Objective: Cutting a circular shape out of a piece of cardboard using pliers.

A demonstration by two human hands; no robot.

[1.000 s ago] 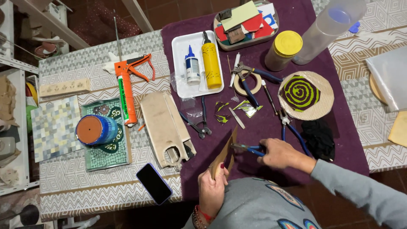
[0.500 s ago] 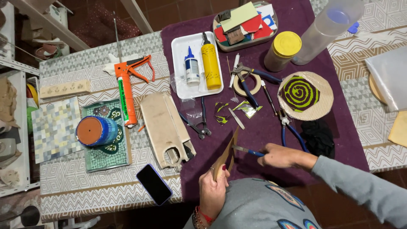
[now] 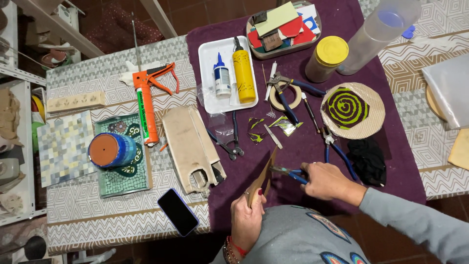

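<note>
Now L fingers pinch tile, nippers biting.

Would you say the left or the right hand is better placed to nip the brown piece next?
Probably the right hand: it grips the blue-handled nippers, their tip at the brown piece. The left hand only holds that piece.

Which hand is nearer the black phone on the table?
Left. The left hand, holding a brown tile, sits just right of the phone. The right hand, gripping blue-handled nippers, is farther right over the purple cloth.
</note>
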